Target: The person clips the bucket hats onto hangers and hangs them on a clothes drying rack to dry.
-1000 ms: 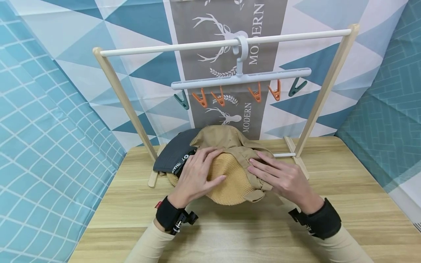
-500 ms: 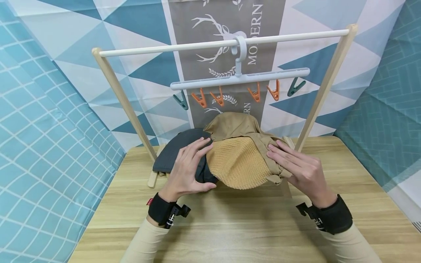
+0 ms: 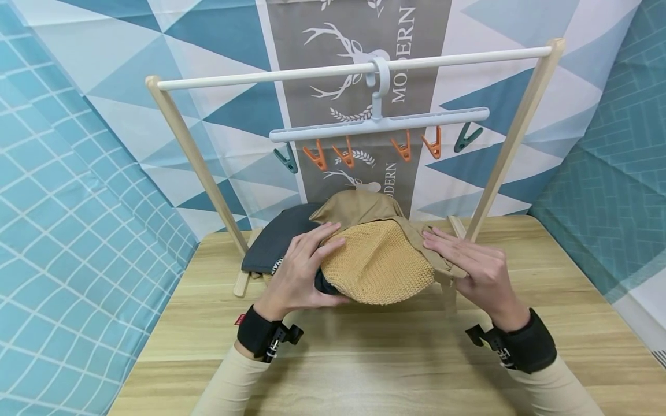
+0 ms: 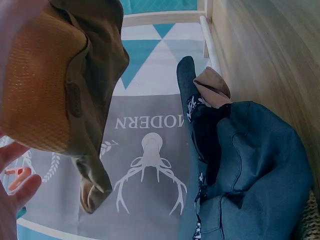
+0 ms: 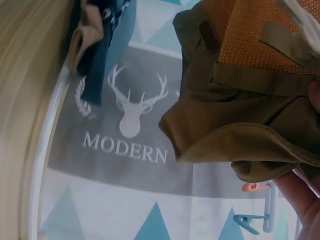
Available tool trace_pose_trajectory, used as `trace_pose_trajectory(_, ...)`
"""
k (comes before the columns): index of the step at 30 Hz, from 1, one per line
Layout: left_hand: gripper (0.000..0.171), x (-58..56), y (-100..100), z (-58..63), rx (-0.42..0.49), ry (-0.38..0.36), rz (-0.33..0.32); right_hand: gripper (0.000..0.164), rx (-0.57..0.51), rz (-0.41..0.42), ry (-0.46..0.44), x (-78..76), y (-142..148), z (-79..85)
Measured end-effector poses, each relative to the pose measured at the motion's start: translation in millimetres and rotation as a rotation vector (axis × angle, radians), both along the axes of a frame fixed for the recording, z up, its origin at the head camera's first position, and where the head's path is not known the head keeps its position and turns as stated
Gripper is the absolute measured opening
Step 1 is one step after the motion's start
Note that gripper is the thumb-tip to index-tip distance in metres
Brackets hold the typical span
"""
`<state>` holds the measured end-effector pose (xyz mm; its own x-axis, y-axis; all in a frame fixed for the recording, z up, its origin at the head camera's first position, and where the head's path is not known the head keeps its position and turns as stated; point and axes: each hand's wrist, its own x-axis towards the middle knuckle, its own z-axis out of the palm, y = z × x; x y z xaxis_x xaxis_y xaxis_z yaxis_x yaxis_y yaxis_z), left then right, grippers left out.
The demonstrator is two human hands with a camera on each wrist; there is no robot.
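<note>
- Hat (image 3: pixel 377 260)?
- Frame centre: tan cloth around creased mustard mesh.
- Grip?
- Left hand (image 3: pixel 302 271) curves wide around its left edge; right hand (image 3: pixel 478 268) pinches its right, fingers together.

Coarse weave and matt cloth over a smooth, faintly glossy wood-grain worktop (image 3: pixel 364 370)
Rough, knobbly weave on the hat (image 3: pixel 380 263), with soft, creased matt cloth along its brim (image 3: pixel 360 207); stitched matt cloth on the cap (image 3: pixel 278 240); smooth plastic in the hanger (image 3: pixel 333 130) and clips (image 3: pixel 322 164); pale wood in the posts (image 3: pixel 198 166); a smooth white finish on the rod (image 3: pixel 260 77); wrinkled, printed cloth across the backdrop (image 3: pixel 229 34).
</note>
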<state>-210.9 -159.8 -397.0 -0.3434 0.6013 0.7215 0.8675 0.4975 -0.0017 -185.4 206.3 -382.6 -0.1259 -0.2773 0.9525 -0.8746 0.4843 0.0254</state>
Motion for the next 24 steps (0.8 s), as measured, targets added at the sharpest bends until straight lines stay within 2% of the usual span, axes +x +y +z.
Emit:
trace_pose_trajectory(3, 0.121, 0.8, 0, 0.8, 0.006, 0.012, 0.009, 0.035, -0.023, 0.032, -0.008, 0.4, -3, 1.6)
trace_pose_trajectory(9, 0.107, 2.0, 0, 2.5, 0.037, 0.058, -0.013, 0.036, -0.017, 0.083, -0.019, 1.5, -6, 1.2)
trace_pose_trajectory(10, 0.102, 2.3, 1, 2.9, 0.043, 0.073, -0.018, 0.039, -0.011, 0.093, -0.02, 1.5, -7, 0.4)
trace_pose_trajectory(11, 0.095, 2.5, 2, 3.1, 0.049, 0.089, -0.02, 0.035, -0.006, 0.104, -0.021, 1.4, -8, -0.4)
trace_pose_trajectory(14, 0.06, 3.6, 7, 3.9, 0.078, 0.144, -0.033, 0.05, 0.025, 0.114, -0.011, 0.8, -11, -3.2)
trace_pose_trajectory(16, 0.045, 4.4, 9, 3.9, 0.1, 0.172, -0.043, 0.057, 0.066, 0.119, -0.01, 0.0, -10, -5.3)
trace_pose_trajectory(19, 0.044, 6.6, 11, 3.9, 0.119, 0.185, -0.045, 0.062, 0.137, 0.111, -0.01, -0.4, -8, -7.4)
trace_pose_trajectory(24, 0.043, 9.8, 9, 4.9, 0.113, 0.195, -0.003, 0.079, 0.197, 0.11, -0.015, -0.5, -8, -8.2)
